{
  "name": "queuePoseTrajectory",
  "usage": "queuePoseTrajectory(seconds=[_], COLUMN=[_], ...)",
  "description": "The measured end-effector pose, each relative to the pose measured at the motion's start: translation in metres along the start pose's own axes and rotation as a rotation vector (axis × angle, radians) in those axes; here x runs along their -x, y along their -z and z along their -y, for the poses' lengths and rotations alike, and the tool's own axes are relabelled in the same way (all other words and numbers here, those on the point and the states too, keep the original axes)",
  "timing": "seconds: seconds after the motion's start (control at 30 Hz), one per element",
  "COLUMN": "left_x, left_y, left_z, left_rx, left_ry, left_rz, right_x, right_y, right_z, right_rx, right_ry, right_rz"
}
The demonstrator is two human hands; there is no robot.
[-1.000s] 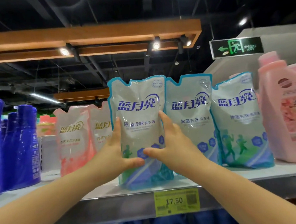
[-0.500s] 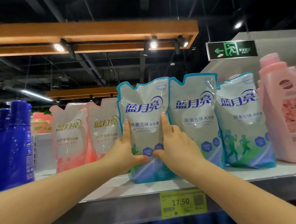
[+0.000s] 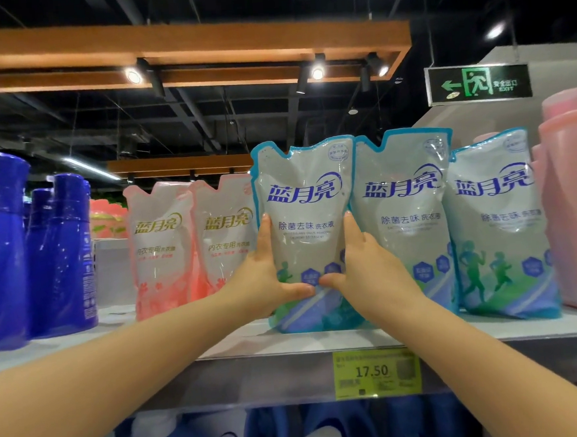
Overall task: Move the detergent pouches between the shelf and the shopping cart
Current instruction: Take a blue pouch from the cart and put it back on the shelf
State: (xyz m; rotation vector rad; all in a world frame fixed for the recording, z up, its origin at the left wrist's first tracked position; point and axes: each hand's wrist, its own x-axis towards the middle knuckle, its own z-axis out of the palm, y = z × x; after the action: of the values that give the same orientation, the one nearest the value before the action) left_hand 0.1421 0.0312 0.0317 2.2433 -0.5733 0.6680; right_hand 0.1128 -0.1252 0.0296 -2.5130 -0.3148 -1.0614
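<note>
Hands (image 3: 262,281) (image 3: 369,269) on leftmost blue pouch (image 3: 309,213) edges

shelf (image 3: 289,344) | standing on it, left to right: blue bottles (image 3: 57,255), pink pouches (image 3: 166,247), blue pouches (image 3: 404,237), pink jug (image 3: 576,198) | front edge: price tag (image 3: 376,372)
</note>
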Motion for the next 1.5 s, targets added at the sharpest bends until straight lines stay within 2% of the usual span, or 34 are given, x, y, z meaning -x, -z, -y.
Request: queuePoseTrajectory(seconds=[0.1,0.3,0.47,0.53,0.63,0.83,1.03,1.13,1.27,1.4,1.5], left_x=[0.003,0.003,0.007,0.012,0.019,0.029,0.049,0.069,0.08,0.07,0.063], left_y=[0.001,0.001,0.004,0.009,0.015,0.007,-0.017,-0.031,-0.04,-0.026,-0.021], left_z=[-0.003,-0.003,-0.005,-0.009,-0.015,-0.019,-0.049,-0.069,-0.065,-0.044,-0.048], left_rx=[-0.007,-0.04,-0.1,-0.172,-0.231,-0.291,-0.194,-0.17,-0.342,-0.441,-0.462], left_ry=[-0.021,-0.036,-0.029,-0.077,-0.152,-0.149,-0.245,-0.256,-0.159,0.177,0.283], left_rz=[-0.02,-0.036,-0.039,-0.11,-0.198,-0.304,-0.467,-0.467,-0.399,-0.231,-0.147], right_x=[-0.001,-0.001,0.0,0.003,0.01,0.025,0.05,0.07,0.091,0.092,0.081], right_y=[0.001,0.0,0.015,0.025,0.033,0.041,0.047,0.046,0.041,0.043,0.042], right_z=[-0.004,-0.002,-0.003,-0.006,-0.011,-0.019,-0.022,-0.026,-0.032,-0.029,-0.022], right_rx=[-0.098,-0.074,-0.117,-0.148,-0.148,-0.285,-0.517,-0.579,-0.459,-0.233,-0.046], right_ry=[-0.025,-0.019,-0.017,-0.018,-0.024,-0.016,-0.001,0.013,0.038,0.043,0.008], right_rz=[-0.015,-0.028,0.051,0.069,0.011,-0.115,-0.189,-0.231,-0.147,0.027,0.198])
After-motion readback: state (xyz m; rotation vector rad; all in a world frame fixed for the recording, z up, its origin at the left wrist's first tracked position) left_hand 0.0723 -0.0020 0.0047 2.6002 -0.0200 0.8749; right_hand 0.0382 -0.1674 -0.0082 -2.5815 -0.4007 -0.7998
